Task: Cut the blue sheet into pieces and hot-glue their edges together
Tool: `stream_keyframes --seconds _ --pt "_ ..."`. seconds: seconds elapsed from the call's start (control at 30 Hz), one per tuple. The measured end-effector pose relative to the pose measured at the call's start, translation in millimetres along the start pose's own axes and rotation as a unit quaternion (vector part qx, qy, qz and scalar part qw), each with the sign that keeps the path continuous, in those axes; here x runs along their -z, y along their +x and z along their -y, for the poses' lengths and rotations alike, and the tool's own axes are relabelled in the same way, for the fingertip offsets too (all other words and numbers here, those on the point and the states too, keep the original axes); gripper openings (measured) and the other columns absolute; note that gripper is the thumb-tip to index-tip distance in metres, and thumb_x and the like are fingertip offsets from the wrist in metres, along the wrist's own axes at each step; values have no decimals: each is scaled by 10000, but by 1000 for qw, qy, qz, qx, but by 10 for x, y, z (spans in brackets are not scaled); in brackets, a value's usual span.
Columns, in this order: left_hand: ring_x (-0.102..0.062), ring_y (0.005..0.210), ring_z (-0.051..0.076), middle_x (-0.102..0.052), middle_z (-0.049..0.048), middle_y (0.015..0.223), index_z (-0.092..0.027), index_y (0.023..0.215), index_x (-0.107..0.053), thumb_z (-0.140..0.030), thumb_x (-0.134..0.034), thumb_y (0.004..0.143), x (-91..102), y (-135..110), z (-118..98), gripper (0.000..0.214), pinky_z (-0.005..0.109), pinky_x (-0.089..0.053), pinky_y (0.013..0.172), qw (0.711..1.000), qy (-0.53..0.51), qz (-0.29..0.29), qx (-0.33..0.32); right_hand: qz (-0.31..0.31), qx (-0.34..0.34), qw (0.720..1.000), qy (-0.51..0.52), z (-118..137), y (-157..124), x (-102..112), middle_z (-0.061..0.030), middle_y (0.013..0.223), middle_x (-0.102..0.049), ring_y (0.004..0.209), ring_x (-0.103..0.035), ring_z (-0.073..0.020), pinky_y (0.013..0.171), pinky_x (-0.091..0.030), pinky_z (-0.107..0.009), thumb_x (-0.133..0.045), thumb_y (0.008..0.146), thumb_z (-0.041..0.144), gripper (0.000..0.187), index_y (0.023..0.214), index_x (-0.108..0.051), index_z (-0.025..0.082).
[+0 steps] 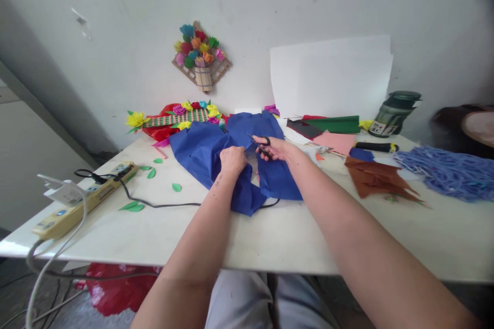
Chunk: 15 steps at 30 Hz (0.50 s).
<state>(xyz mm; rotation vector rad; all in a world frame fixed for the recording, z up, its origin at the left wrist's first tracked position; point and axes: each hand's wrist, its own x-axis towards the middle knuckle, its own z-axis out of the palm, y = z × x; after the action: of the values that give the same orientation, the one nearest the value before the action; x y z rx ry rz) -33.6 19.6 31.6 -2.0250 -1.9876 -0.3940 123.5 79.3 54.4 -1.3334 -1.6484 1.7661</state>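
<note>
A large sheet of blue crepe-like paper lies crumpled over the middle of the table, with a long slit parting it toward the front. My left hand is closed on the paper just left of the slit. In my right hand is a pair of black-handled scissors, fingers through the handles. The blades point left and away, at the upper end of the slit; whether they are closed on the paper is hard to make out. A black cord runs beneath the blue paper.
At left lies a power strip with a white charger. Several green paper leaves are scattered nearby. Behind stands a flower-decorated woven piece. To the right are brown paper, blue yarn, a glue gun and a dark green bottle.
</note>
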Motion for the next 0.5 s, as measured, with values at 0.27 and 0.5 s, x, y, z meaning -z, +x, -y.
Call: stream_keyframes --seconds 0.27,0.5 --pt "-632 820 241 -679 104 828 -220 949 -680 -288 -398 835 -8 6 -9 311 319 -458 690 1000 13 -3 -15 7 0 1000 -23 13 114 138 -15 486 -529 359 -471 -80 299 -256 -151 -473 769 618 491 740 -551 134" --pt "-638 809 240 -681 97 808 -231 938 -681 -271 -409 827 -24 15 -2 297 317 -461 680 999 16 -6 -31 -54 40 997 -42 -40 195 167 36 424 -453 310 -353 -31 298 -210 -147 -574 696 618 491 716 -576 127"
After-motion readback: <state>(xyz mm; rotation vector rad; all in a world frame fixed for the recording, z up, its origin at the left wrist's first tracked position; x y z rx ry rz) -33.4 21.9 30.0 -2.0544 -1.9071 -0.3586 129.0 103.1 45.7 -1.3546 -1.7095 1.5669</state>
